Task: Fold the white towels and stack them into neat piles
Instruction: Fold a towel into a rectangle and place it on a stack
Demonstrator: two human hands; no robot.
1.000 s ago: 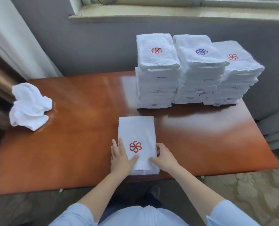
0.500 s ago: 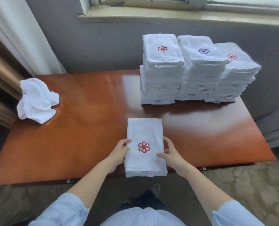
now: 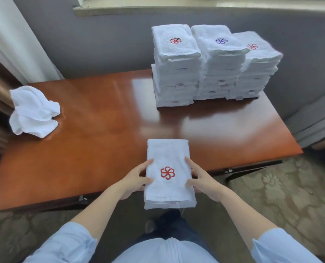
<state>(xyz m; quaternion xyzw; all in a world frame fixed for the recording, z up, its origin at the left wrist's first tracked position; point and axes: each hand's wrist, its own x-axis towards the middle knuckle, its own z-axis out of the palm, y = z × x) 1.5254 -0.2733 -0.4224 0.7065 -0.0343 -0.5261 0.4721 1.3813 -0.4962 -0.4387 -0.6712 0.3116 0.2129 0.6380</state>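
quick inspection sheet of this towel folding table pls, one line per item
surface: glossy reddish-brown table, glare across the middle
job's things: folded towel with red emblem, near end overhanging the front edge; at far right, side by side, left stack, middle stack, right stack; crumpled towel unfolded at the left edge
clutter: nothing seen
grippers: left hand and right hand grip the folded towel's long sides
cables: nothing seen
surroundings: grey wall, window sill, curtain, patterned carpet
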